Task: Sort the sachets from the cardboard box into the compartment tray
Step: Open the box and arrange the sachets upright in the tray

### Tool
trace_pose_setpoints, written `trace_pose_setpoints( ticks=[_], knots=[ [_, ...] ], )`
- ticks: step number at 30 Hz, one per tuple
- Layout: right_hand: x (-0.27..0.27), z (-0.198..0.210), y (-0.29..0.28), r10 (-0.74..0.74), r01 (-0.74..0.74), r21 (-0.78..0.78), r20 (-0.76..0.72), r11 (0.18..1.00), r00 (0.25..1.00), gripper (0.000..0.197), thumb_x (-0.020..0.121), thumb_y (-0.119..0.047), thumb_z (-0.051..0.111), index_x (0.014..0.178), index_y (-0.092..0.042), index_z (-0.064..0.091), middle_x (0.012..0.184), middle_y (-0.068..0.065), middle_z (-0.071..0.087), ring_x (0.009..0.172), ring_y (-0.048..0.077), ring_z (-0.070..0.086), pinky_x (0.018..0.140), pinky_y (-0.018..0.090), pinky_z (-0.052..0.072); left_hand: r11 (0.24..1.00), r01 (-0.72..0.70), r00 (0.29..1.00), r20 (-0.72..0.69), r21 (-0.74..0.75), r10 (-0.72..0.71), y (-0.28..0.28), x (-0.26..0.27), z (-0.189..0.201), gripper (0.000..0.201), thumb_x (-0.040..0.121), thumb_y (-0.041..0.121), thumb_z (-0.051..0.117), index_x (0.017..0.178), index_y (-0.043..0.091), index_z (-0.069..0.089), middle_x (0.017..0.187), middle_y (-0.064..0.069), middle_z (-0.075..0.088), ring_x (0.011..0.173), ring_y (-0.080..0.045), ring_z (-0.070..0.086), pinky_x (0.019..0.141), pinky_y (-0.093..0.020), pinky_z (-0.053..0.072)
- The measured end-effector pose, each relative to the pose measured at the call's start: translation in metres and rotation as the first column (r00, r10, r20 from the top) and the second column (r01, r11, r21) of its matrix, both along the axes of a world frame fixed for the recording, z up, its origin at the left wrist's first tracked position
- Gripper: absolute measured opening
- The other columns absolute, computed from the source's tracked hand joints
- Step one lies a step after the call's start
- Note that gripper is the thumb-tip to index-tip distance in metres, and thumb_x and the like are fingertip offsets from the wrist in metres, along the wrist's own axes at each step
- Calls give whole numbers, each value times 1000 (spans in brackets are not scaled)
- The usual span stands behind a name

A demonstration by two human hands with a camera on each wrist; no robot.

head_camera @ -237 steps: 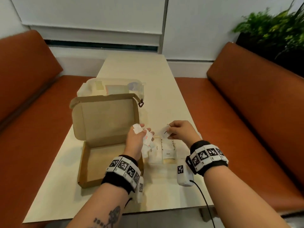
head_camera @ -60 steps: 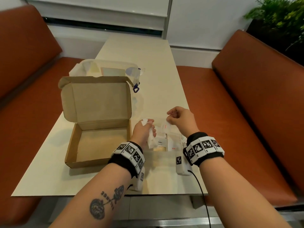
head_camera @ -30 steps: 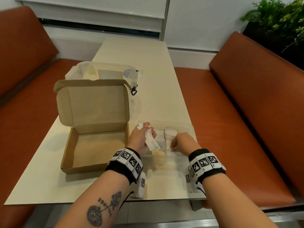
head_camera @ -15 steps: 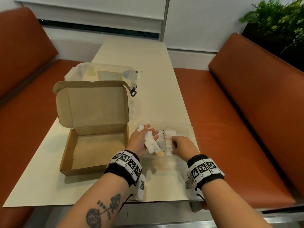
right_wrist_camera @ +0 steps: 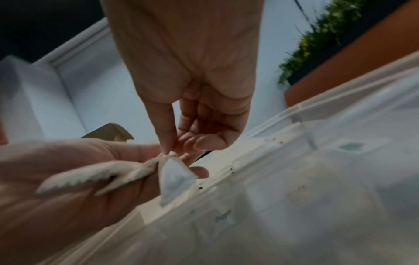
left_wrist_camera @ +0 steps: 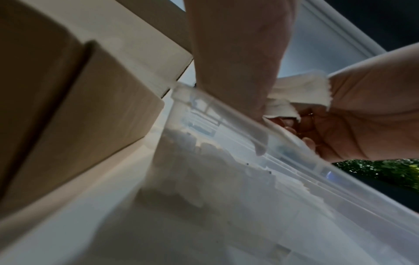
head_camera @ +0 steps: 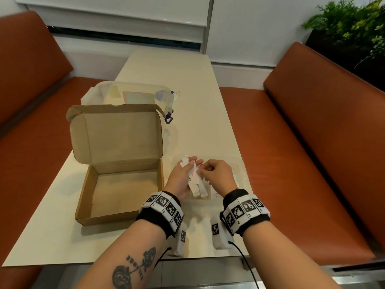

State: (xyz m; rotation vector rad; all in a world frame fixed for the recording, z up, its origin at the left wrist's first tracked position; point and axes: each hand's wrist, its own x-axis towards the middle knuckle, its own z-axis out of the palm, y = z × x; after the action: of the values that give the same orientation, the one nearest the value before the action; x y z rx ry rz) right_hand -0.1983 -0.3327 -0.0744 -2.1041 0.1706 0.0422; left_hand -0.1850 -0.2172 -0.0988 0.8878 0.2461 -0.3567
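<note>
The open cardboard box (head_camera: pixel 116 184) lies left of centre on the table, and I see no sachets on its floor. Right of it sits the clear compartment tray (head_camera: pixel 241 165), with several white sachets in its near cells. My left hand (head_camera: pixel 187 170) hovers over the tray's left part and grips a fan of white sachets (head_camera: pixel 194 181). My right hand (head_camera: pixel 203 170) meets it from the right and pinches the top edge of one sachet (right_wrist_camera: pixel 174 174) between thumb and fingertips. The left wrist view shows the sachets (left_wrist_camera: pixel 301 91) between both hands above the tray rim (left_wrist_camera: pixel 249 122).
A clear plastic lidded container (head_camera: pixel 129 94) stands behind the box's raised lid (head_camera: pixel 118 132). Orange bench seats (head_camera: pixel 302 153) flank the narrow cream table (head_camera: pixel 187 80), and a plant (head_camera: pixel 350 24) fills the back right corner.
Half a second ago my right hand was low in the tray's near cells. It has risen leftward to the left hand's bundle and pinched a sachet. The left hand barely moved.
</note>
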Motion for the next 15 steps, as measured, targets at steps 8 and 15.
trace_pose_setpoints(
  ticks=[8, 15],
  knots=[
    [7, 3, -5, 74, -74, -33, -7, 997, 997, 8, 93, -13, 52, 86, -12, 56, 80, 2, 58, 72, 15, 54, 70, 30, 49, 999, -25, 999, -40, 42, 27, -1, 1, -2, 19, 101, 13, 40, 104, 9, 58, 84, -10, 65, 72, -19, 65, 59, -30, 55],
    [14, 15, -32, 64, -55, -109, 75, 993, 995, 10, 87, -11, 63, 78, -13, 62, 68, 0, 58, 60, 10, 50, 54, 9, 40, 967, -45, 999, 9, 252, 44, -1, 7, -7, 11, 98, 14, 48, 100, 8, 57, 62, -2, 46, 50, -12, 46, 47, -21, 42]
  ],
)
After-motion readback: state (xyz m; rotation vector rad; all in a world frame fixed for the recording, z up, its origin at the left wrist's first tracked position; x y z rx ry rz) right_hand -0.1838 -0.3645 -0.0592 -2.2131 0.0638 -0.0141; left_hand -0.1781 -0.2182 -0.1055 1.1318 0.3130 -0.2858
